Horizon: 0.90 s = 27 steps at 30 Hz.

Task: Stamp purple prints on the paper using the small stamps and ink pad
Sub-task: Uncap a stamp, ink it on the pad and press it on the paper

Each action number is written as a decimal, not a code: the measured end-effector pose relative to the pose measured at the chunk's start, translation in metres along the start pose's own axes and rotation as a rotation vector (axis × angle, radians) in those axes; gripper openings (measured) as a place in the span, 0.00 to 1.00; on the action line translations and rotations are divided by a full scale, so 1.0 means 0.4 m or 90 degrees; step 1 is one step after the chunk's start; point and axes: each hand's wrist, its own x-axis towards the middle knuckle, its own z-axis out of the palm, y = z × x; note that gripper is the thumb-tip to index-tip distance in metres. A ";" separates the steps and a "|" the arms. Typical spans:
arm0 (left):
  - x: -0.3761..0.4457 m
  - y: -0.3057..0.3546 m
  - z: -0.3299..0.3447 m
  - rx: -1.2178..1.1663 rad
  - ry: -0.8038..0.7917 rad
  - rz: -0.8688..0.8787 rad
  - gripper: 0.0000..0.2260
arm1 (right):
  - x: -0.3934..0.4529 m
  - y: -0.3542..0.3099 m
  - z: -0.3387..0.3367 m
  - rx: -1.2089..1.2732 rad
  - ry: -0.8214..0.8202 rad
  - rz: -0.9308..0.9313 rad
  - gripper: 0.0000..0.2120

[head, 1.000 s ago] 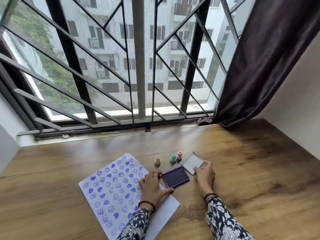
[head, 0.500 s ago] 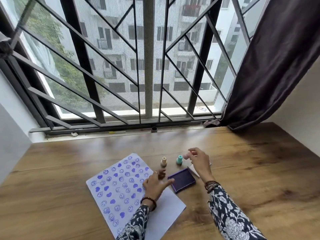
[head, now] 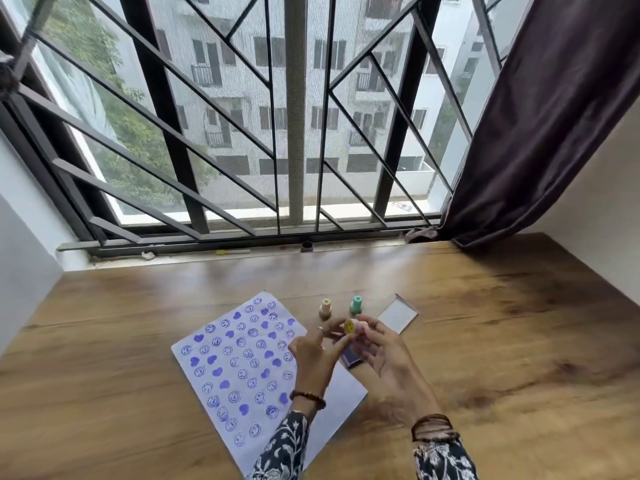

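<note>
Right hand (head: pixel 382 351) holds pink stamp (head: pixel 360 326) sideways, face leftward.

1. A home, by the look of it: a wooden desk (head: pixel 485 323) pushed up against a barred window (head: pixel 294 133).
2. Right of the window, a dark curtain (head: pixel 554 116) hangs bunched.
3. Beyond the window, an apartment block (head: pixel 263 98) with balconies, and trees (head: pixel 114 116) to its left.

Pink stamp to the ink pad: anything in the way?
Mostly the hands themselves. The pink stamp is held up between the left hand and right hand, which cover most of the ink pad below; no other object intervenes.
</note>
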 end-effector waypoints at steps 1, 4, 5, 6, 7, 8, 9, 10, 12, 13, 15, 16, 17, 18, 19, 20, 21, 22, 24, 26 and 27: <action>-0.005 0.001 -0.002 0.023 0.007 0.011 0.09 | -0.004 0.004 0.002 0.008 -0.003 0.004 0.08; -0.015 0.014 -0.008 0.021 0.021 0.008 0.08 | -0.011 0.011 0.006 0.040 -0.010 0.002 0.08; -0.016 0.018 -0.010 0.007 0.019 0.003 0.08 | -0.013 0.014 0.006 0.052 -0.013 0.000 0.08; -0.017 0.020 -0.012 -0.002 0.017 -0.003 0.07 | -0.015 0.015 0.009 0.064 -0.015 -0.002 0.08; -0.017 0.020 -0.013 -0.007 0.017 -0.008 0.07 | -0.015 0.017 0.011 0.071 -0.015 -0.002 0.09; -0.017 0.018 -0.013 -0.008 0.017 -0.014 0.07 | -0.015 0.020 0.013 0.075 -0.013 0.001 0.09; -0.018 0.016 -0.013 -0.002 0.019 -0.021 0.06 | -0.013 0.023 0.016 0.075 -0.011 0.006 0.09; -0.020 0.014 -0.011 0.005 0.021 -0.030 0.06 | -0.013 0.026 0.020 0.073 -0.010 0.010 0.09; -0.022 0.008 -0.010 0.007 0.022 -0.051 0.06 | -0.009 0.034 0.025 0.054 -0.001 0.021 0.11; -0.022 0.004 -0.009 0.001 0.020 -0.062 0.06 | -0.007 0.038 0.028 0.045 0.006 0.031 0.11; -0.024 -0.003 -0.010 -0.011 0.011 -0.081 0.04 | -0.001 0.047 0.029 0.066 0.024 0.058 0.11; -0.026 -0.006 -0.011 -0.010 0.005 -0.086 0.04 | 0.003 0.049 0.029 0.099 0.035 0.073 0.13; -0.028 -0.008 -0.012 -0.008 0.000 -0.087 0.05 | 0.004 0.051 0.027 0.136 0.047 0.083 0.14; -0.030 -0.012 -0.012 -0.008 0.000 -0.087 0.07 | 0.005 0.050 0.025 0.164 0.059 0.087 0.14; -0.030 -0.017 -0.013 -0.012 0.006 -0.089 0.08 | 0.007 0.049 0.019 0.169 0.076 0.084 0.13; -0.029 -0.024 -0.013 -0.014 0.015 -0.095 0.09 | 0.009 0.048 0.011 0.147 0.093 0.076 0.11; -0.026 -0.029 -0.014 -0.013 0.022 -0.107 0.10 | 0.011 0.046 0.003 0.108 0.108 0.062 0.10; -0.024 -0.034 -0.015 -0.008 0.026 -0.119 0.09 | 0.014 0.043 -0.004 0.063 0.118 0.043 0.08; -0.018 -0.043 -0.014 0.019 0.022 -0.132 0.08 | 0.023 0.034 -0.020 -0.046 0.142 -0.009 0.06; -0.013 -0.051 -0.010 0.057 0.004 -0.128 0.07 | 0.031 0.027 -0.036 -0.182 0.181 -0.061 0.05; -0.010 -0.056 -0.006 0.066 -0.011 -0.134 0.07 | 0.031 0.024 -0.043 -0.250 0.203 -0.080 0.04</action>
